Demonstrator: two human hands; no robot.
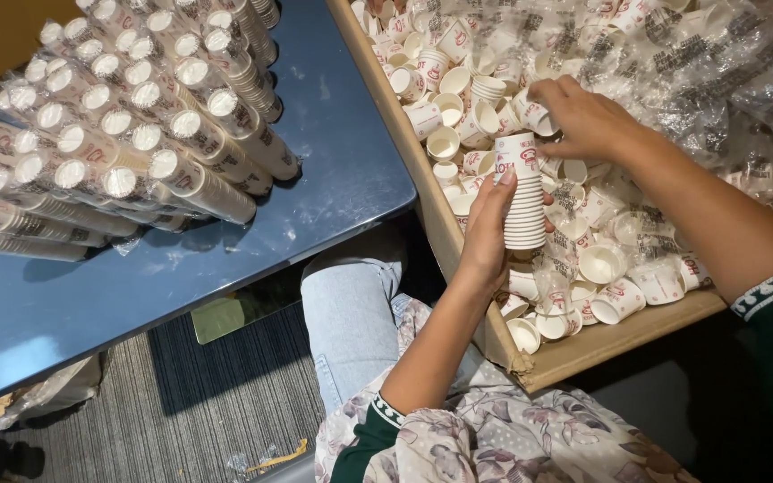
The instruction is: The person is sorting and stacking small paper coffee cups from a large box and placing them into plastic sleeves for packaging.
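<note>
The stack of nested paper cups (523, 192) stands nearly upright over the cardboard box (583, 349), white with red print, and it is a single stack whose layers are too fine to count exactly. The left hand (487, 234) wraps it from the near side: the fingers (505, 192) are curled together against the stack's left flank, fingertips up near its top cup, and the thumb is hidden behind the cups, so the stack sits clasped in that curl. Just above and to the right of the stack, the right hand (583, 116) hovers palm down over the box, its fingers bent and drawn in around one loose cup (532, 114) at the fingertips; how firmly it grips cannot be told. Around the stack, the box is filled with loose paper cups (606, 264), dozens lying every way, beyond counting, mixed with crumpled clear plastic wrappers (717, 80) heaped to the right of the stack. Well to the left of the stack, on a blue tabletop (342, 170), lies a pile of wrapped cup sleeves (127, 125), about thirty round ends showing. Below the stack is the person's knee in light jeans (346, 317), over grey carpet (225, 402).
</note>
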